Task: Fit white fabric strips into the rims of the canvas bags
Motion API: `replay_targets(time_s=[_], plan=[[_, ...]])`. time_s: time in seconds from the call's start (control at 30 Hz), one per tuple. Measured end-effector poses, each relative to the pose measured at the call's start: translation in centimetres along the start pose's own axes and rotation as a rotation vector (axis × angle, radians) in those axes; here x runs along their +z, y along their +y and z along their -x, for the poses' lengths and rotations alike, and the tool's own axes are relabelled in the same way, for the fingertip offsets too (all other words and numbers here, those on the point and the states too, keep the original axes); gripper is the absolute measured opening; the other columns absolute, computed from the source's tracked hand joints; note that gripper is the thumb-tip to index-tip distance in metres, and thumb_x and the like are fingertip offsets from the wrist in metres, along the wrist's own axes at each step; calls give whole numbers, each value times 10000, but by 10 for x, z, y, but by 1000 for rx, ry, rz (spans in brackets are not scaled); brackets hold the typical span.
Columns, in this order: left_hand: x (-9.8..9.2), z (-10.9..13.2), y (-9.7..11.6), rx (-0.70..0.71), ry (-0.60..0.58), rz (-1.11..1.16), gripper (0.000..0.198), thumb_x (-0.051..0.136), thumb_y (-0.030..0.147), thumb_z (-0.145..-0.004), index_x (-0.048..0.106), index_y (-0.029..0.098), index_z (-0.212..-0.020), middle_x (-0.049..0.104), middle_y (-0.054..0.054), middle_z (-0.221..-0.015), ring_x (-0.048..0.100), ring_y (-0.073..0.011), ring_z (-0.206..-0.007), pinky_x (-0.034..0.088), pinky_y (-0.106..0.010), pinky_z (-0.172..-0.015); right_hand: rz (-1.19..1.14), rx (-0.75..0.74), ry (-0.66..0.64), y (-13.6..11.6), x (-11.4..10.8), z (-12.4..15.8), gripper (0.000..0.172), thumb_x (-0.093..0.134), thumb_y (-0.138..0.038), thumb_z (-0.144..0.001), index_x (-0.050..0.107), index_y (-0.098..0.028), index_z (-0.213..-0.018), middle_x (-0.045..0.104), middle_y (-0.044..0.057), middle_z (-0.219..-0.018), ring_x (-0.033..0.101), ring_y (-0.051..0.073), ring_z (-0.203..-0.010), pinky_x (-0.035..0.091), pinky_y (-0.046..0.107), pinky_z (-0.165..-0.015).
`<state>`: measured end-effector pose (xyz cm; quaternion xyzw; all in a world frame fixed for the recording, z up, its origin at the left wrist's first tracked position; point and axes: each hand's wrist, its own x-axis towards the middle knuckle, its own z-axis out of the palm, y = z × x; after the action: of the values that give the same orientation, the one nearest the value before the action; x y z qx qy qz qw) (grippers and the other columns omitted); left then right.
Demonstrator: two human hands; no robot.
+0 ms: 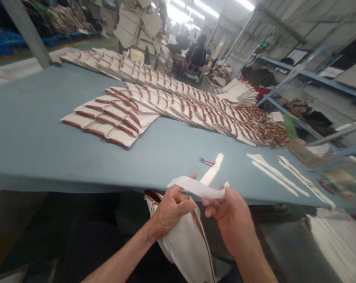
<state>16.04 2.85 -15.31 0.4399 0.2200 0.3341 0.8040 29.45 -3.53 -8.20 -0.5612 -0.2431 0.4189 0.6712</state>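
You're holding the white fabric strip [200, 188], seemingly light and floppy, at the near edge of the blue-grey table [48, 129], left hand [172, 208] clenching it with the soft cream brown-trimmed cloth bag [186, 243], right hand [229, 214] pinching its end.

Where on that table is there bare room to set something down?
The widest bare patch of the table lies left of the fanned cream pieces. A smaller one lies between them and the pink snips. Crowded: loose strips rightward; left hand and right hand hold a white strip at the near edge.
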Motion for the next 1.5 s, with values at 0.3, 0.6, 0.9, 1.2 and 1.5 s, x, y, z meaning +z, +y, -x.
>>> replay_targets(time_s=[0.3, 0.6, 0.9, 1.2, 1.5], plan=[[-30, 36, 18, 25, 375, 6, 597, 791, 638, -780, 836, 78, -981, 630, -17, -619, 501, -111, -559, 395, -206, -533, 15, 142, 38, 68, 2, 24, 382, 838, -558, -805, 691, -210, -858, 788, 60, -782, 715, 179, -600, 577, 233, -466], [-51, 74, 39, 68, 592, -217, 437, 761, 511, -819, 857, 97, -923, 749, -65, -669, 618, -164, -576, 475, -227, -553, 57, 284, -14, 123, 11, 38, 472, 700, -658, -865, 694, -192, -784, 679, 26, -646, 587, 165, -485, 495, 265, -429], [-35, 94, 52, 96, 410, -606, 334, 640, 392, -920, 875, 155, -908, 788, -66, -709, 694, -215, -644, 525, -263, -607, 682, -123, -148, 56, 7, 25, 355, 610, -582, -927, 768, -266, -892, 790, 71, -903, 730, 291, -886, 570, 394, -798], [-24, 95, 60, 119, 355, -676, 473, 654, 479, -934, 749, 166, -592, 652, -28, -563, 618, -188, -592, 506, -251, -575, 549, -232, -535, 30, 79, 35, 88, 686, -313, -884, 750, -253, -885, 773, 30, -890, 703, 223, -810, 535, 328, -759], [-40, 107, 35, 10, 567, -636, 763, 190, 815, -978, 645, 206, -911, 588, -14, -643, 522, -172, -577, 452, -271, -555, 385, -187, -280, 47, 62, 29, 284, 585, -446, -999, 652, -257, -797, 700, 10, -730, 637, 187, -662, 520, 294, -627]])
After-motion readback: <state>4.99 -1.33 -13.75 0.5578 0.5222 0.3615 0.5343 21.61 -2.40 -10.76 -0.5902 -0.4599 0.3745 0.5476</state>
